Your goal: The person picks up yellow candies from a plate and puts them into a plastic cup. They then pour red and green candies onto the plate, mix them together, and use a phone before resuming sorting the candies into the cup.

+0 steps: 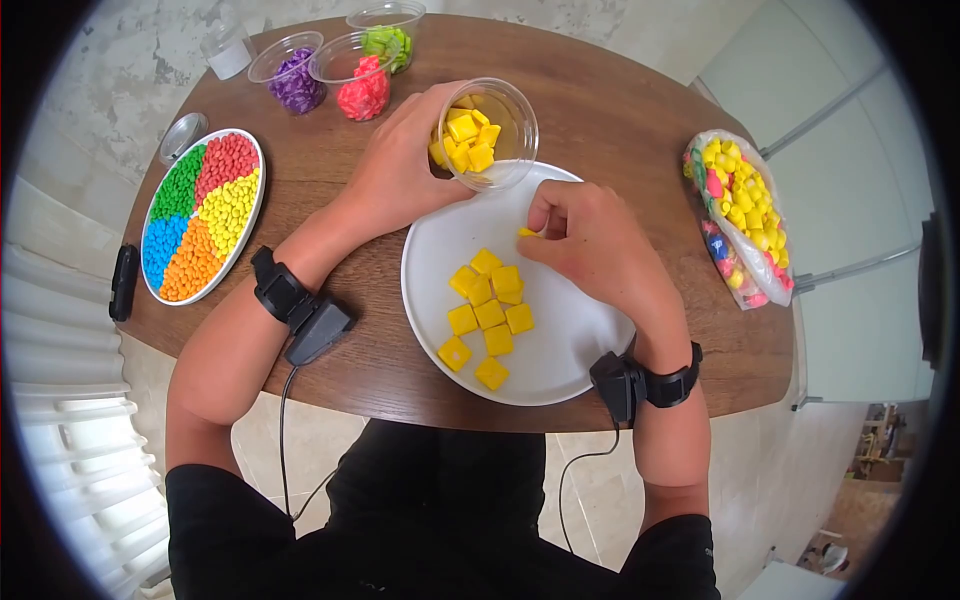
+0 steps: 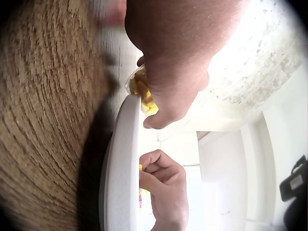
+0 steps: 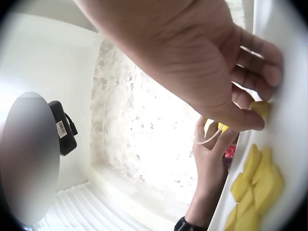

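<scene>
while head view shows plated squares (image 1: 489, 314), left wrist, plate's edge (image 2: 121, 178)

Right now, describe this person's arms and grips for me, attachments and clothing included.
The left grip and right grip wear no gloves. Behind each, a black strap bears a boxy black device with a thin dark cable. The sleeves are short and black; a small pale marking shows on the right one.

Wooden table (image 1: 620, 130), plate (image 1: 565, 345), dish (image 1: 261, 182), cups (image 1: 340, 68), bag (image 1: 745, 250)
</scene>
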`<action>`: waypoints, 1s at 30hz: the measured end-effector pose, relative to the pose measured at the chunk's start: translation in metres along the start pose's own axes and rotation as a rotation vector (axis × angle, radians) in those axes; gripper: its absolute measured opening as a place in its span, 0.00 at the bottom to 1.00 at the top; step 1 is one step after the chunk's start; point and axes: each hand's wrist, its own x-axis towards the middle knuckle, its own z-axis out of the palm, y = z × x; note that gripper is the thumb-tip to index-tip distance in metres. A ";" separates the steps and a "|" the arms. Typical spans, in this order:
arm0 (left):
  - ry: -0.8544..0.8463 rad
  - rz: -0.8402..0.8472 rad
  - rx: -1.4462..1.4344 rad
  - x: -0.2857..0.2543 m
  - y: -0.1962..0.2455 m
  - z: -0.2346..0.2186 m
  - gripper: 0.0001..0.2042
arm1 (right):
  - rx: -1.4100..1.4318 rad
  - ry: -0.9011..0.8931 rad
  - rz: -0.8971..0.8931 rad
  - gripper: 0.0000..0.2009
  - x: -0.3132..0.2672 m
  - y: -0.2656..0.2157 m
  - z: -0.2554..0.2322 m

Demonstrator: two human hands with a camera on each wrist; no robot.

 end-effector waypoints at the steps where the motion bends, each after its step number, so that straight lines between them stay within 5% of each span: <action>1: 0.000 0.002 0.001 0.000 0.000 0.000 0.41 | -0.001 0.001 0.002 0.08 0.000 -0.001 -0.001; 18: 0.007 -0.002 -0.036 0.000 -0.004 0.002 0.41 | 0.092 0.159 -0.058 0.09 0.004 -0.002 0.004; 25: 0.002 -0.012 -0.061 0.000 -0.003 0.001 0.40 | -0.046 0.017 0.025 0.10 0.005 -0.006 0.001; 30: -0.013 -0.031 -0.045 0.000 -0.002 0.000 0.42 | 0.023 0.131 -0.028 0.08 0.004 -0.003 0.005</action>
